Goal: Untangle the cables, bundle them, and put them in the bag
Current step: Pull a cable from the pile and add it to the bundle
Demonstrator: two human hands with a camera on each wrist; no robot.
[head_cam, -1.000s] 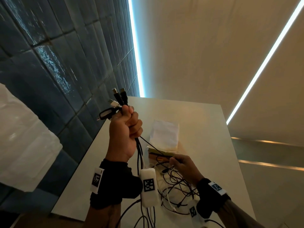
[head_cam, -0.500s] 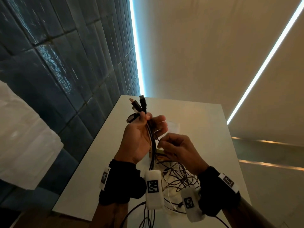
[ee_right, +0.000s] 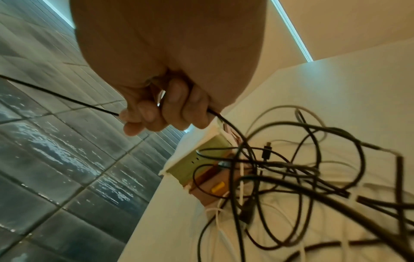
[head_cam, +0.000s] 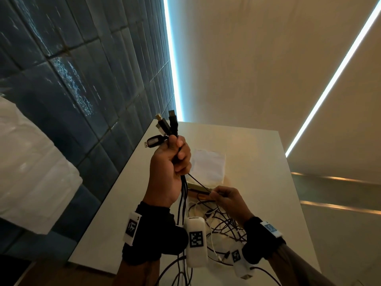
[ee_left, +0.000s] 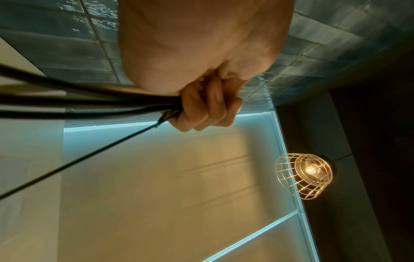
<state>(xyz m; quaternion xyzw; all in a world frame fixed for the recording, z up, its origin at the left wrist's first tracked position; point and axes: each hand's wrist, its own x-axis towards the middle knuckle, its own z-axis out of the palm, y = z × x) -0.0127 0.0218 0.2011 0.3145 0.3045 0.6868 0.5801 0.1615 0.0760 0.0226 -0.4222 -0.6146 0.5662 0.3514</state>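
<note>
My left hand (head_cam: 171, 162) is raised above the table and grips a bunch of black cables (head_cam: 183, 195) in its fist, their plug ends (head_cam: 166, 125) sticking up above the thumb. The same fist (ee_left: 206, 108) shows in the left wrist view with cables (ee_left: 78, 104) running off to the left. Lower and to the right, my right hand (head_cam: 223, 198) pinches one thin black cable (head_cam: 199, 180) that runs taut up to the left fist. In the right wrist view the fingers (ee_right: 165, 109) curl round this cable (ee_right: 58, 96). A tangle of black and white cables (ee_right: 291, 177) lies on the table. A white bag (head_cam: 208, 166) lies flat behind the hands.
The white table (head_cam: 257, 162) stands against a dark blue tiled wall (head_cam: 82, 89) on the left. A small green and brown box (ee_right: 201, 163) sits under the tangle's far edge. A caged lamp (ee_left: 306, 175) hangs overhead.
My right hand has dropped from beside the left fist down toward the table, drawing one thin cable taut. The left hand has closed back into a fist round the cables and risen slightly.
</note>
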